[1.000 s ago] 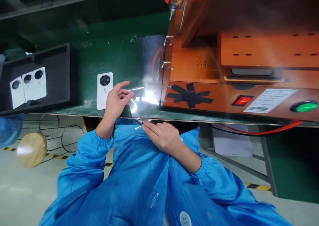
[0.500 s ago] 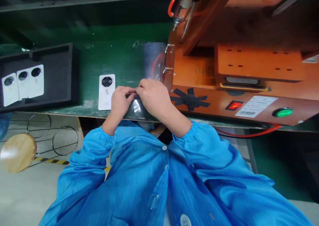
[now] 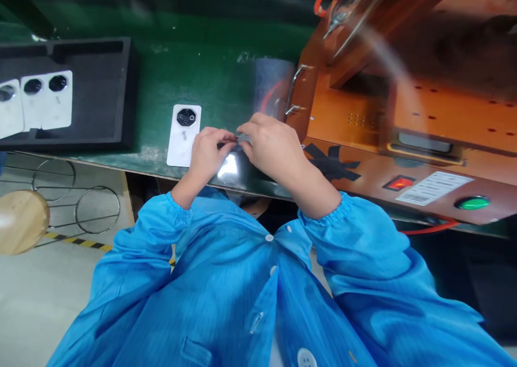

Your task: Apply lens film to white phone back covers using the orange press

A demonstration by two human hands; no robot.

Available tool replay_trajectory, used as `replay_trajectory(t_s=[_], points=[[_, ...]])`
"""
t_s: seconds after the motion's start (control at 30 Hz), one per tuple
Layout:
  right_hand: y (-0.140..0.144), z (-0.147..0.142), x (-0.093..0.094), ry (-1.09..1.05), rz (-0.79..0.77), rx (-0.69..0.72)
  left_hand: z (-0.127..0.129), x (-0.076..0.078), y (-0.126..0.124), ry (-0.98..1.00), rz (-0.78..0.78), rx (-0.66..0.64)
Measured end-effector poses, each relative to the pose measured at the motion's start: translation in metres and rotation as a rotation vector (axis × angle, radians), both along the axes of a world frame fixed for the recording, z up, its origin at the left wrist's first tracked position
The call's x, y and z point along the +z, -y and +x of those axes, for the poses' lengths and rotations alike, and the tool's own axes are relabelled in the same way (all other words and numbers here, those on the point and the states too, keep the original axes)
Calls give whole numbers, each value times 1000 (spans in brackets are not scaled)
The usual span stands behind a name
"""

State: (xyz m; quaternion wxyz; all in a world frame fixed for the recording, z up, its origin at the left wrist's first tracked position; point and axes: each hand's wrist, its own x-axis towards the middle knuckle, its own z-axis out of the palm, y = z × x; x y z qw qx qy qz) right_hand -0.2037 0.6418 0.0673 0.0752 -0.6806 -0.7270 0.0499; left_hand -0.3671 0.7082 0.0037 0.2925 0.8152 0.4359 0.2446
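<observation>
My left hand and right hand pinch the clear film between fingertips at its top edge; it looks light, floppy, slippery, easily creased.

We see open green counter behind our hands; the orange machine walls the right; a white part and black tray crowd the left; the clear sheet possibly leans upright.

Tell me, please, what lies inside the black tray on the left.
Inside the black tray three white phone back covers lie overlapping, camera holes at top. The frame edge cuts off the tray's left part, so anything more there is unseen.
</observation>
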Motion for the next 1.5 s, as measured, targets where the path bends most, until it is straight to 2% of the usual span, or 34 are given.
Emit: replay_trajectory(t_s=[0.27, 0.47, 0.57, 0.7, 0.77, 0.83, 0.9, 1.0, 1.07, 1.13, 1.2, 1.3, 1.4, 1.5], points=[[-3, -2, 2, 44, -32, 53, -1, -3, -1, 45, -8, -3], [2, -3, 5, 101, -20, 60, 0, -1, 2, -151, 107, -30], [16, -2, 18, 130, 11, 31, 0, -3, 7, -254, 200, -48], [37, 3, 49, 92, 135, -34, 7, -7, 14, -340, 253, -40], [37, 6, 60, 2, 191, -89, 12, -4, 15, -350, 235, -51], [28, 8, 62, -182, 206, -137, 9, 3, 16, -309, 218, -54], [14, 8, 55, -442, 186, -179, -7, 11, 18, -234, 240, -17], [-6, 5, 35, -793, 161, -240, -55, 16, 21, -199, 301, 132], [-15, 1, 20, -937, 141, -257, -89, 11, 26, -249, 299, 183], [-24, -6, 6, -1042, 96, -266, -111, 3, 38, -303, 283, 156], [-34, -15, -8, -1128, 38, -278, -115, -6, 54, -328, 290, 125], [-52, -28, -25, -1164, -27, -310, -100, -17, 77, -318, 340, 118], [-67, -39, -34, -1062, -102, -359, -84, -28, 86, -242, 399, 106], [-77, -47, -34, -940, -173, -363, -81, -41, 84, -166, 420, 111]])
